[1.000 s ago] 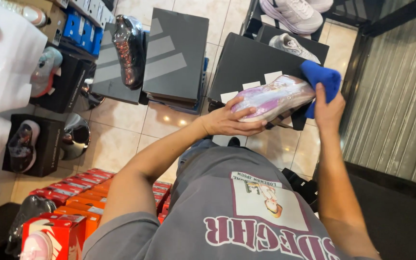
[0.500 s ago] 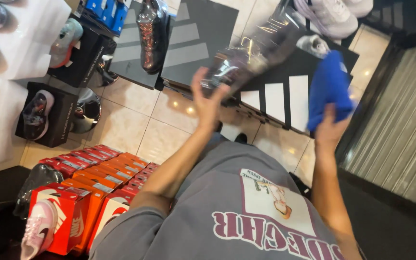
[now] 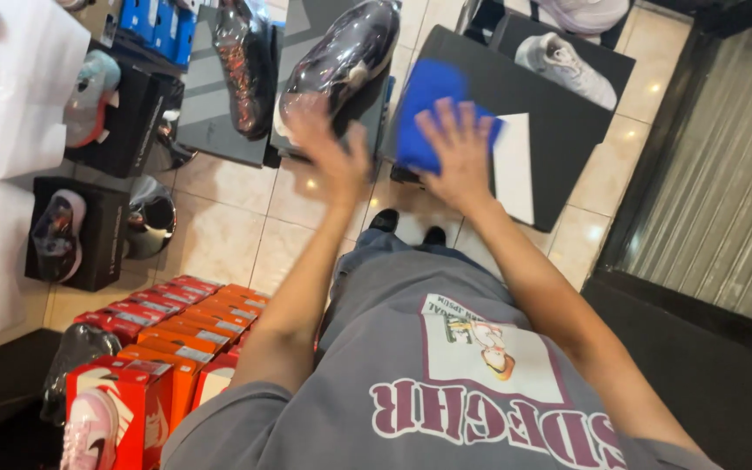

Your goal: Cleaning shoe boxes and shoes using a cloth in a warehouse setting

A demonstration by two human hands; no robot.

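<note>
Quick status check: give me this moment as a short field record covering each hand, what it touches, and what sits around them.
Left hand: open, fingers spread, at the plastic-wrapped dark shoe; blurred, so no grip can be confirmed
Right hand: flat, pressing the blue cloth
Surface under cloth: black shoebox lid
On the far box: grey sneaker
Lower left: row of red and orange shoeboxes
Floor: beige tiles
Right edge: metal shutter
</note>
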